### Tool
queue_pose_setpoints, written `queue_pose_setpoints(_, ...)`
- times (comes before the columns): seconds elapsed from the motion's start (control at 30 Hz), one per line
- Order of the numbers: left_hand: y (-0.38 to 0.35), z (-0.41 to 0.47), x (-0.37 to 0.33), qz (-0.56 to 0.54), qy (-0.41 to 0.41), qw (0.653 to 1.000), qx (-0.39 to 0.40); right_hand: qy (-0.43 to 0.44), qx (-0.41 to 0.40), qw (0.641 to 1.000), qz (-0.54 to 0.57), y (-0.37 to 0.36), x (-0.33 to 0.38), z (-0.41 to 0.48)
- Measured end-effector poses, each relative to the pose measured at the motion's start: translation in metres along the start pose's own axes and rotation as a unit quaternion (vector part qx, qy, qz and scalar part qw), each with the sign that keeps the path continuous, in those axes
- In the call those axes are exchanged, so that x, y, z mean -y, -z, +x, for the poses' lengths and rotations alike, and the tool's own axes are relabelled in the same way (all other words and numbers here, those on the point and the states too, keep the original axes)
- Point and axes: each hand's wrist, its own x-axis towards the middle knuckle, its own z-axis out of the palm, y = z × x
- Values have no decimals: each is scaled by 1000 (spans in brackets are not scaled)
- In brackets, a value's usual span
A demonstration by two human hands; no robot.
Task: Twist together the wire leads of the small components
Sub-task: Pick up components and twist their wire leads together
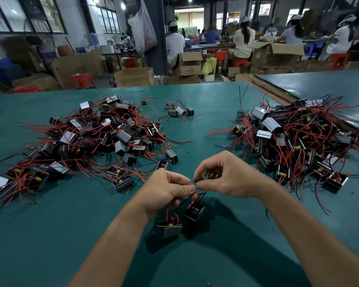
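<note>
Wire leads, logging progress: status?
Left hand and right hand pinch wire leads together. Two components hang below, over the table. Nothing in the way.

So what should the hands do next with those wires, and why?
Probably roll the pinched wire ends between the fingertips. The left hand and right hand meet on the leads rising from two small components hanging just below them, and no finished twist shows yet.

Matt green table covering [50, 214], glossy red-insulated wire leads [193, 196], shiny grey-cased components [170, 227], brown cardboard boxes [188, 63]
</note>
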Motion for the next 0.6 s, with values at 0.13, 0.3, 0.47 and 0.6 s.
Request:
queue_pose_setpoints(0.13,0,-1,-1,-5,-3,1000,-6,-7,7,1000,-3,1,1,-1)
queue_pose_setpoints(0.3,-3,-2,-2,-10,-13,1000,-15,-16,11,1000,0,1,3,-1)
queue_pose_setpoints(0.47,-7,-1,1,12,-33,999,-25,-60,22,998,-23,-1,4,-1)
queue_pose_setpoints(0.6,-11,3,5,92,-99,988,-71,-120,10,990,-72,-3,3,3)
